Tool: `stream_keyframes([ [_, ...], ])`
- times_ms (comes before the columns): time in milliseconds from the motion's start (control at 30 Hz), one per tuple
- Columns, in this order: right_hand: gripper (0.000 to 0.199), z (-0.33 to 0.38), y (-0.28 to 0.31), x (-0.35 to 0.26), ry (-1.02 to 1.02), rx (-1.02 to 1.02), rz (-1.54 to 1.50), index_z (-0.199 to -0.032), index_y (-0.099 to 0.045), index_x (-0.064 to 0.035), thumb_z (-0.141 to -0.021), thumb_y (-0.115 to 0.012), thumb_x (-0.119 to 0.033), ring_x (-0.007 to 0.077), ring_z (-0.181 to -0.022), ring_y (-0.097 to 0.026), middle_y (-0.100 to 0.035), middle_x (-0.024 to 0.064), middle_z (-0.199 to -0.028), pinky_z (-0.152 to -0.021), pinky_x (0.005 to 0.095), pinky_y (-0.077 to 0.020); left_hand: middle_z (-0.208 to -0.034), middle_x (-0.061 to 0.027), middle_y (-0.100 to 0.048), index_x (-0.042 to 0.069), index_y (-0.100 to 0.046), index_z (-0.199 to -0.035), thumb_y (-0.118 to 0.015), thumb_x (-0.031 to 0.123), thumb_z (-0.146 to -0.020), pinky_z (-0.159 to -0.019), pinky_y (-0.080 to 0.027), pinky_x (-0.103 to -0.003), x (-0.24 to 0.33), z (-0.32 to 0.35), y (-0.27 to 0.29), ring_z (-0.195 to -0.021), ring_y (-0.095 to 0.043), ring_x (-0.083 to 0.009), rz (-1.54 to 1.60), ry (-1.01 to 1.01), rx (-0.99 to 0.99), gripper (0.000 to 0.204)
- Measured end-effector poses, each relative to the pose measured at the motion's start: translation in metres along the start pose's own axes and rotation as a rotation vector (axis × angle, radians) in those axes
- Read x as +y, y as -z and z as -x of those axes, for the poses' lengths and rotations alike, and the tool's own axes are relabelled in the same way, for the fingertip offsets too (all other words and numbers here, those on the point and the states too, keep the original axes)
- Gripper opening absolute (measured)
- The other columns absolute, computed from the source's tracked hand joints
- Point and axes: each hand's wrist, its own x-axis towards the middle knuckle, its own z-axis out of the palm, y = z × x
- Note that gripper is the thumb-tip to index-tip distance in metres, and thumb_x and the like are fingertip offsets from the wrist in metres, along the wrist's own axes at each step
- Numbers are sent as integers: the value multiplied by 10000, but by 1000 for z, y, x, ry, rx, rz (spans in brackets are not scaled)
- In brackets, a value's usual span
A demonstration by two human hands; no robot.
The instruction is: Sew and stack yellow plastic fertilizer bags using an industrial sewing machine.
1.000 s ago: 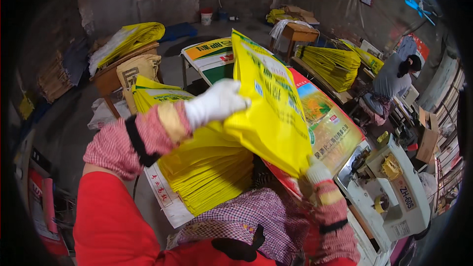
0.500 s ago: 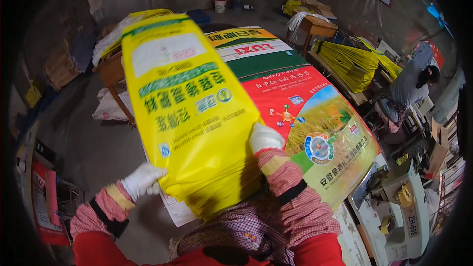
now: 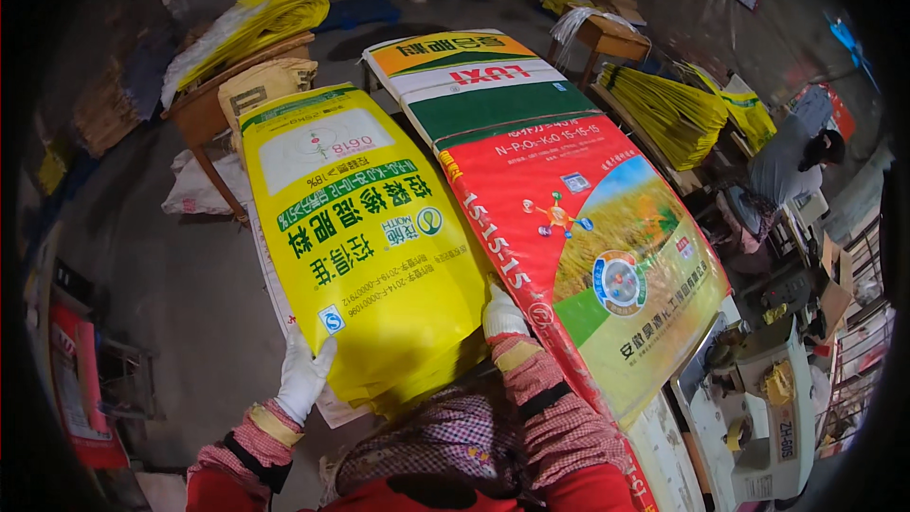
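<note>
Left hand (image 3: pixel 303 374) and right hand (image 3: pixel 503 314) grip yellow sack (image 3: pixel 365 228) edges.

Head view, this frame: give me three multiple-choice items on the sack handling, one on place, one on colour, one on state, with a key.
1. Where does the red sack lie relative to the yellow sack?
A. To its right
B. To its left
C. Under the floor bags

2. What colour are the gloves on both hands?
A. Black
B. White
C. Blue

3. How does the yellow sack lie?
A. Rolled into a tube
B. Hanging from a hook
C. Spread flat on a stack of similar sacks

Key: 1 A, the red sack sits on the person's right side. 2 B, the left hand and right hand both wear white gloves. 3 C, yellow edges show layered beneath it.
</note>
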Motion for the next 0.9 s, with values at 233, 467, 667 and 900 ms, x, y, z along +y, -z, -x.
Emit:
stream_keyframes([
  [233,611,75,142,-82,-131,-382,242,-1376,-318,-130,-822,-541,-261,370,-1153,-476,-454,218,-1294,-994,444,-348,-1266,-174,-405,17,-349,-1296,-644,111,-780,-983,-342,-359,-10,-1,-12,-1151,-426,-285,283,120,66,602],
  [467,363,179,276,-36,214,-582,-71,-1152,-543,-120,-820,-522,-264,322,-944,-587,-618,151,-1017,-847,376,-458,-1338,-234,-334,39,-409,-1262,-657,48,-708,-1039,-291,-389,-2,-7,13,-1246,-342,-371,-345,-361,357,608],
  [667,303,311,352,57,-193,436,102,-1048,-589,-61,-793,-554,-220,323,-895,-592,-623,166,-947,-822,411,-461,-1082,-193,-595,10,-600,-1060,-545,241,-871,-807,-478,-348,92,-5,38,-933,-582,-315,-1116,-711,-85,304],
  [900,227,444,374,149,-748,737,479,-949,-613,-55,-742,-577,-140,323,-839,-588,-616,161,-888,-760,404,-473,-1077,-190,-592,17,-592,-1089,-504,220,-886,-891,-430,-343,122,-13,18,-1017,-550,-309,-742,-866,-445,300],
])
